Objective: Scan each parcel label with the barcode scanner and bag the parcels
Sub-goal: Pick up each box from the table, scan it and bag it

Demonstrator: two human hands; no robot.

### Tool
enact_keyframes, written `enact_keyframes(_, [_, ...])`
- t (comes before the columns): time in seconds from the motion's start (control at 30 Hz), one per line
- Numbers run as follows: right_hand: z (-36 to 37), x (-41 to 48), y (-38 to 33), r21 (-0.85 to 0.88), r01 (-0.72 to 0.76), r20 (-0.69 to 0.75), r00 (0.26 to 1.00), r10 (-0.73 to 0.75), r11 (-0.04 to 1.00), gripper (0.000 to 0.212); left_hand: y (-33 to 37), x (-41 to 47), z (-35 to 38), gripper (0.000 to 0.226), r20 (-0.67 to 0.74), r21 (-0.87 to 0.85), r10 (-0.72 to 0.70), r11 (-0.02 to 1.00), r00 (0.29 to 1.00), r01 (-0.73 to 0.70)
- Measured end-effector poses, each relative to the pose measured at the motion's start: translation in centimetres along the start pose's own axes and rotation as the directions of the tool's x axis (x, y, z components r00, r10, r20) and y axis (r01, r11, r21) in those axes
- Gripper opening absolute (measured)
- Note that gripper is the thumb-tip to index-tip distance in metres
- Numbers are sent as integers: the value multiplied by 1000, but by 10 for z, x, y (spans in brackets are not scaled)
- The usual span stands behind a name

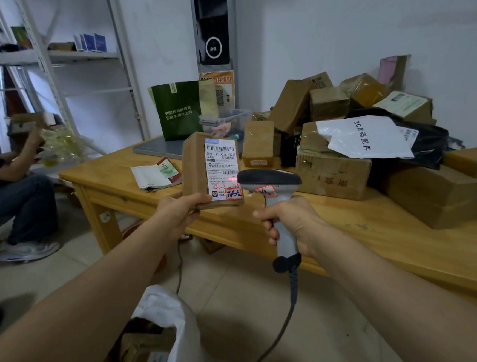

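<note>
Parcel (194, 161) upright in left hand (181, 211) grip; right hand (292, 222) clenches barcode scanner (268, 180) (red beam (233, 179) on label (221, 165)).

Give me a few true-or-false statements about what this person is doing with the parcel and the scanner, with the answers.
1. The left hand holds a brown parcel upright by its lower end. True.
2. The right hand grips the barcode scanner, and a red light falls on the parcel's label. True.
3. The barcode scanner is cordless. False: a dark cable hangs from the base of its handle.
4. The white bag on the floor has nothing in it. False: boxes show inside it.
5. A green bag stands at the far end of the wooden table. True.
</note>
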State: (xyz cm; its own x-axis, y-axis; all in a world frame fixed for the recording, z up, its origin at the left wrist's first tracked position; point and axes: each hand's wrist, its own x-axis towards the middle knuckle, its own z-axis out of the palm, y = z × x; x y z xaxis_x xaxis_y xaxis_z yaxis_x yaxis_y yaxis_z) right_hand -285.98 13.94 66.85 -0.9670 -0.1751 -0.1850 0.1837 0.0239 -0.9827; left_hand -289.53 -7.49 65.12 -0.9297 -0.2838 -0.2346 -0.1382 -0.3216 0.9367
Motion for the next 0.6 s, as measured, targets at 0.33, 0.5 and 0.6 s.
enact_keyframes(0.33, [5, -12, -14, -20, 34, -1, 999, -34, 999, 19, 3, 1, -10, 67, -23, 40, 45, 998, 999, -44])
enact_keyframes(0.5, [11, -14, -16, -39, 25, 5, 1000, -25, 999, 17, 4, 1, -17, 74, -23, 57, 50, 997, 998, -49])
enact_keyframes(0.6, [13, -14, -16, -37, 24, 10, 1000, -24, 999, 18, 4, 3, -20, 69, -28, 52, 57, 997, 998, -56])
